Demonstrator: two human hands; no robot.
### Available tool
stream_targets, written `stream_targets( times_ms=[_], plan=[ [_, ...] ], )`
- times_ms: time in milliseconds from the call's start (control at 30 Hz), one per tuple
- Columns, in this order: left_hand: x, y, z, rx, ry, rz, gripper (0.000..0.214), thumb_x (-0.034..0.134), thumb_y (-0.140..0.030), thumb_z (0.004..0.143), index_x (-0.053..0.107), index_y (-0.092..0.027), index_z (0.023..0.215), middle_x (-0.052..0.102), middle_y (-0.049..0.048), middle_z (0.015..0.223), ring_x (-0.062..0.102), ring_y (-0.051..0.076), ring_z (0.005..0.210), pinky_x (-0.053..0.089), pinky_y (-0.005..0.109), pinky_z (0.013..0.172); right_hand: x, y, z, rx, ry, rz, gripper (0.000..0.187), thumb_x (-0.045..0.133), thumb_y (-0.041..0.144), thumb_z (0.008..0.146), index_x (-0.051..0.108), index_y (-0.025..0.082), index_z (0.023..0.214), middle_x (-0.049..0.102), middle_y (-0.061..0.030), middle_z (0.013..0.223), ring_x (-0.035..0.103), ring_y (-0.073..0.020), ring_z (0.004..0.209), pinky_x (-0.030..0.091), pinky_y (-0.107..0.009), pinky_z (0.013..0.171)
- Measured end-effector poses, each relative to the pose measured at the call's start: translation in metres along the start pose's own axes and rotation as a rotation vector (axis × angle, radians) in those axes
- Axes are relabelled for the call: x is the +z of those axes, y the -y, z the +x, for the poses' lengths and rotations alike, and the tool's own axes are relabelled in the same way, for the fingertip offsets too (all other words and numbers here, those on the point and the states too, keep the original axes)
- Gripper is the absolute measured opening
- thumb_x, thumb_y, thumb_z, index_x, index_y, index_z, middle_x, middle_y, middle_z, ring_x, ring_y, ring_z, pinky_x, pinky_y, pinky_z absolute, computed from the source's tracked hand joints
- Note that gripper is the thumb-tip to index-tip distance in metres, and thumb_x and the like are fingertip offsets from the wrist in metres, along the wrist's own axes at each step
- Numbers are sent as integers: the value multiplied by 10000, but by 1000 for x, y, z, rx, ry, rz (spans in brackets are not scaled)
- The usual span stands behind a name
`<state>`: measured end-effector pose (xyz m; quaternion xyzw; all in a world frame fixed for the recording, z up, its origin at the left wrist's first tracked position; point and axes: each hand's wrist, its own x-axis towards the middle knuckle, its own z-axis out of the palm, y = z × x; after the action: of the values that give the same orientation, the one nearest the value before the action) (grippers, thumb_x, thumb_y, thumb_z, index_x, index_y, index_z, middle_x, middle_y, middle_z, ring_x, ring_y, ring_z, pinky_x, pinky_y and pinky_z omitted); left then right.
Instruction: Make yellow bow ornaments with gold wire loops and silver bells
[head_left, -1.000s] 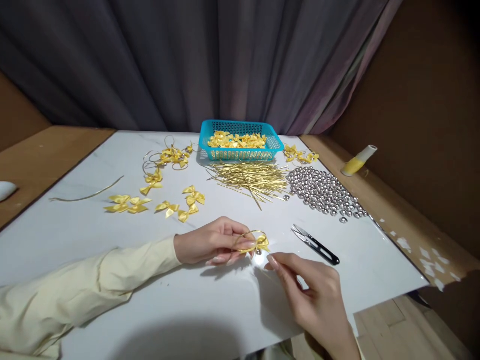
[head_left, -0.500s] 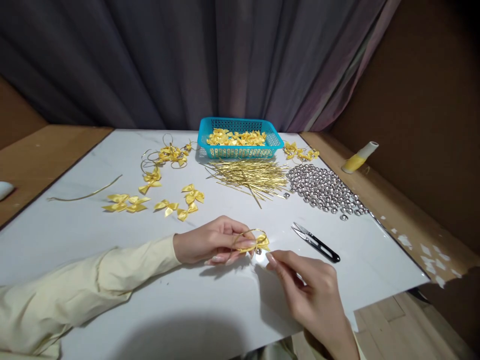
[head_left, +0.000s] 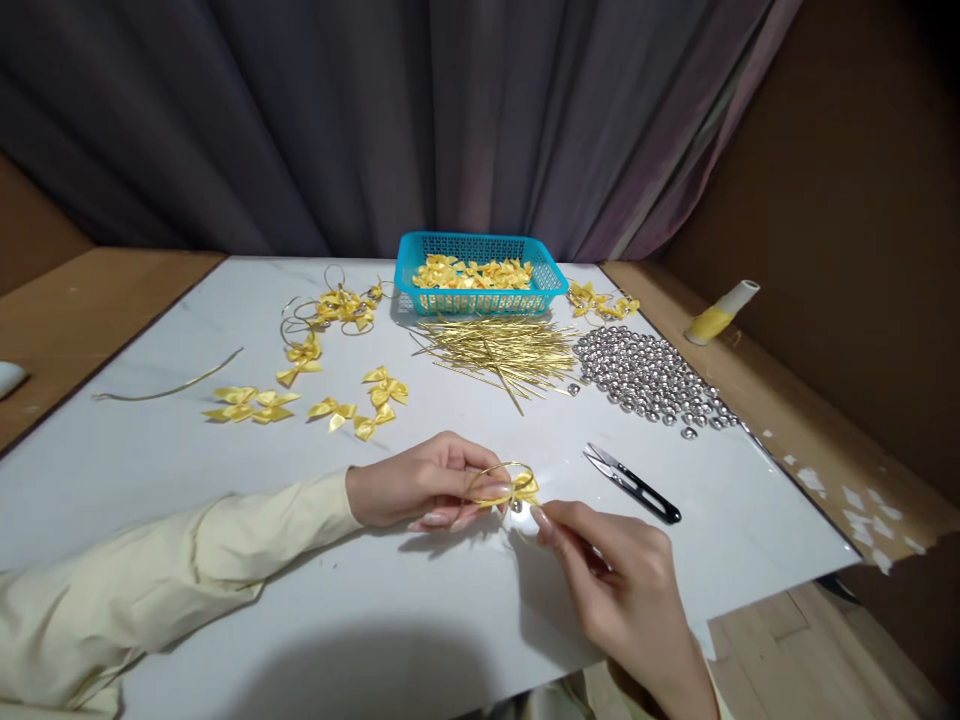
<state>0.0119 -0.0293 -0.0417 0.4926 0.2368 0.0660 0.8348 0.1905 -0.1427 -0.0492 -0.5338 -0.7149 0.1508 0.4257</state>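
In the head view, my left hand (head_left: 442,482) pinches a yellow ribbon bow (head_left: 526,488) between thumb and fingers. A gold cord loop (head_left: 517,464) stands up from the bow, and a small silver bell-like bead (head_left: 516,507) sits at its lower side. Just right of the bow, my right hand (head_left: 619,570) has thumb and forefinger pressed together; whatever lies between them is too fine to make out. Black-handled thread snips (head_left: 634,484) lie on the white table beyond my right hand.
A blue basket (head_left: 480,300) of yellow bows stands at the back. Before it lie gold cord pieces (head_left: 499,355) and a heap of silver beads (head_left: 645,370). Loose bows (head_left: 334,411) and looped bows (head_left: 345,308) lie left. A yellow thread spool (head_left: 716,318) stands right.
Both hands stay nearly where they were, still at the bow. The white patch by my right fingertips looks smaller now. Otherwise the table looks the same.
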Motion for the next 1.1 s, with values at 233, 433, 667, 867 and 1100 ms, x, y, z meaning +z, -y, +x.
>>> stream_targets(
  times_ms=[233,433,667,867,1100],
  plan=[
    [0,0,0,-6,25,-60,167,602,-242,788,601,-99,702,519,-25,445,289,14,259,226,110,253,-1,-2,2,-41,24,-13,213,417,101,834,614,160,778,460,31,502,387,-86,407,302,-207,435],
    [0,0,-1,-34,38,-79,163,584,-209,789,578,-104,664,509,-28,443,274,18,258,219,103,231,-3,-4,1,-78,40,-17,207,418,87,824,609,152,779,495,22,514,415,-96,435,322,-213,459],
    [-2,3,0,-59,66,-78,143,589,-235,786,594,-105,726,519,-26,460,277,24,262,225,102,225,-4,-3,2,-95,77,-21,229,402,64,811,613,147,783,460,27,506,402,-101,437,313,-221,459],
    [-1,1,-1,-35,83,-118,148,569,-202,792,573,-99,687,518,-19,463,266,18,260,233,97,230,-5,-5,2,-94,62,-26,231,398,70,814,609,156,774,487,18,519,429,-104,444,327,-220,463],
    [-1,1,-1,-32,82,-105,132,578,-204,785,579,-108,696,517,-19,468,266,17,265,224,104,233,-4,-3,2,-64,53,-14,206,422,80,817,607,153,763,494,22,514,405,-94,434,312,-219,459]
  ],
)
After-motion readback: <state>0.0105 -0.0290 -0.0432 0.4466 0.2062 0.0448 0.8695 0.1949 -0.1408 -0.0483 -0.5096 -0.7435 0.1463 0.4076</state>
